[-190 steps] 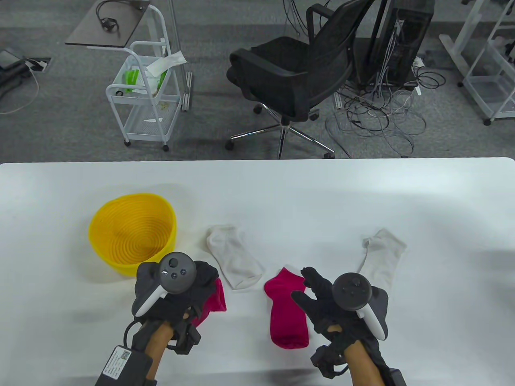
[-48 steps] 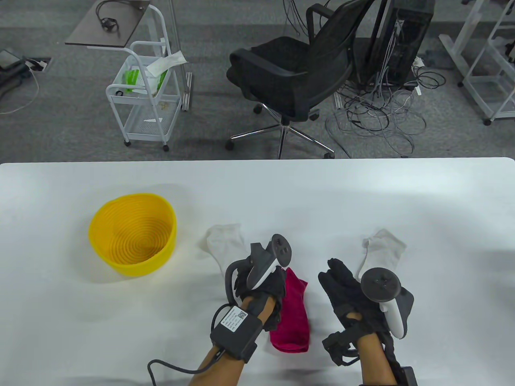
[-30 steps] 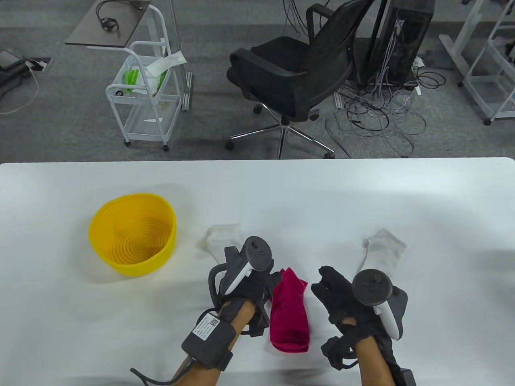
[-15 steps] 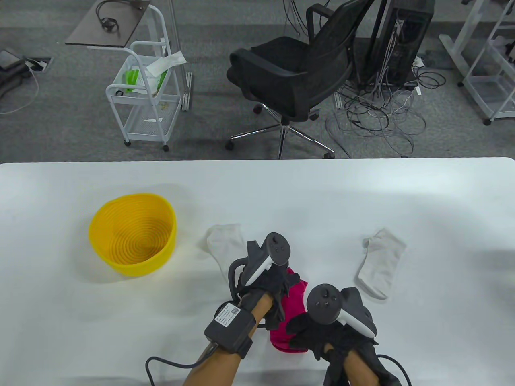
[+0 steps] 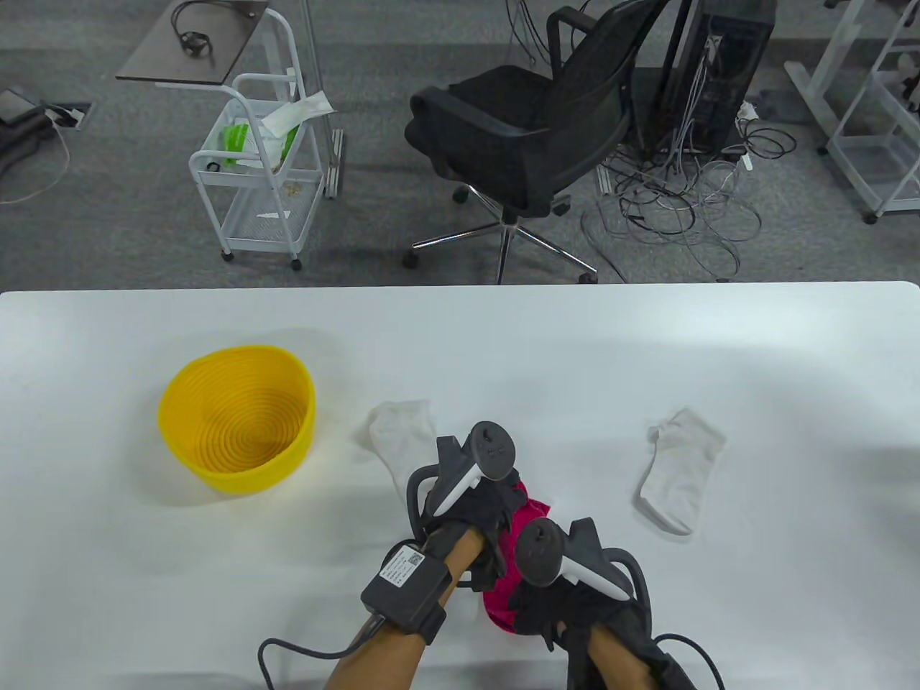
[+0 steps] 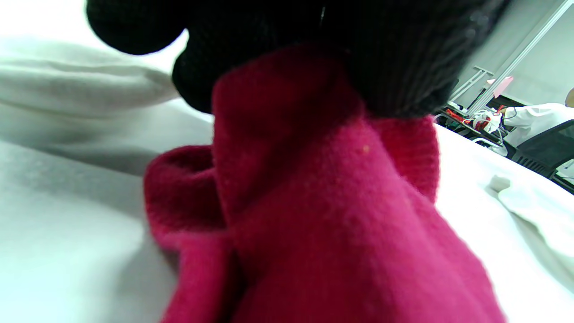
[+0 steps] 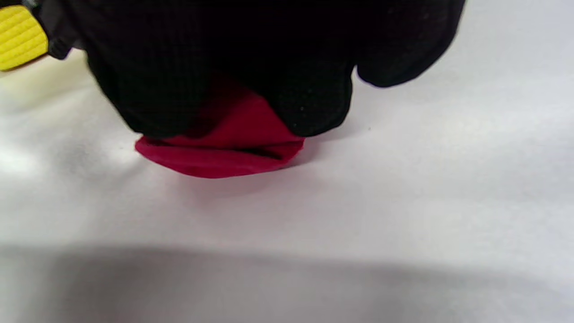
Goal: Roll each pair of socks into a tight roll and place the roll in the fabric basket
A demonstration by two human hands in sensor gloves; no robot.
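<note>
A smooth white table (image 5: 460, 338) fills the lower half of the table view. At its left stands the round yellow basket (image 5: 237, 418), ribbed in coiled rings, nothing inside. Two limp off-white socks lie flat: one (image 5: 399, 438) at centre left, one (image 5: 679, 471) at right. At lower centre the fuzzy magenta sock pair (image 5: 521, 521) lies bunched; the left hand (image 5: 478, 507) pinches its far end, the right hand (image 5: 568, 604) curls over its near end.
</note>
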